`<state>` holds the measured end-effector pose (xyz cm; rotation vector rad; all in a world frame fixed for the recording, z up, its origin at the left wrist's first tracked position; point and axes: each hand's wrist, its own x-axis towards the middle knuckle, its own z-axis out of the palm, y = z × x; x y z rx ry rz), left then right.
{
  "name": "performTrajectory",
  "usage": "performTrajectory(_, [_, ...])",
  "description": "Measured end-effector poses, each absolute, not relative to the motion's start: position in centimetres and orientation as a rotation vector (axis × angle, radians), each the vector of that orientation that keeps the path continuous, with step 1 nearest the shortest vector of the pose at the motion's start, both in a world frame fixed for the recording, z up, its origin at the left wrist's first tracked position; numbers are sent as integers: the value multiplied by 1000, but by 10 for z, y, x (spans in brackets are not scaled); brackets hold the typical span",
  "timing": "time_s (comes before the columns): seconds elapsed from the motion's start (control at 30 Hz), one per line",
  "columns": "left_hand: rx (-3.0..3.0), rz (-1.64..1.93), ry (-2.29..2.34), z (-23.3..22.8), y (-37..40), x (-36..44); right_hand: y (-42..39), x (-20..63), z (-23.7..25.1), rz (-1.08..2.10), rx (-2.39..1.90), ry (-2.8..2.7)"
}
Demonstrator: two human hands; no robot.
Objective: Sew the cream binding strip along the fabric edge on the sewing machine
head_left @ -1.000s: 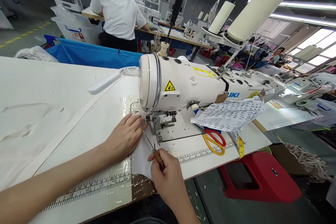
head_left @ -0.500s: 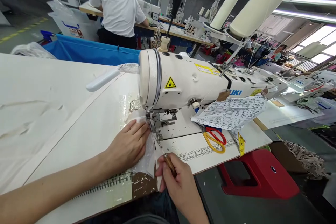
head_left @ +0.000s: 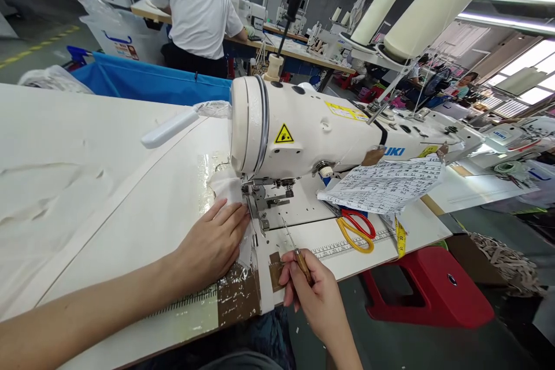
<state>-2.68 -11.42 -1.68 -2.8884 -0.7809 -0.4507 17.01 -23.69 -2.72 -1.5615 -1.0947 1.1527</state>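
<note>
My left hand [head_left: 217, 238] lies flat, fingers stretched out, on a piece of thin white fabric [head_left: 228, 186] beside the needle area of the sewing machine [head_left: 303, 130]. The fabric runs under the presser foot, whose contact with it is partly hidden. My right hand [head_left: 310, 286] is closed around the wooden handle of an awl [head_left: 302, 263], its thin metal point aimed up and away over the machine bed. Between the hands, a narrow white strip [head_left: 263, 277] hangs down from the machine toward the table's front edge.
Scissors [head_left: 356, 231] with red and yellow handles lie right of the machine bed, near a written paper sheet [head_left: 385, 185] and a yellow tape measure [head_left: 400, 237]. A red stool [head_left: 437, 289] stands below. Beyond the table are a blue fabric bin [head_left: 151, 78] and a seated person [head_left: 197, 11].
My right hand with the awl has moved right, away from the white strip and fabric. The fabric's near part has shifted toward the machine, and the strip now shows fully. My left hand stays nearly in place.
</note>
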Motion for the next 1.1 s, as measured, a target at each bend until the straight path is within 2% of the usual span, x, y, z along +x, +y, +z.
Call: performTrajectory(1.1, [-2928, -433, -784, -17, -115, -30, -241, 166, -22, 1117, -1606, -1114])
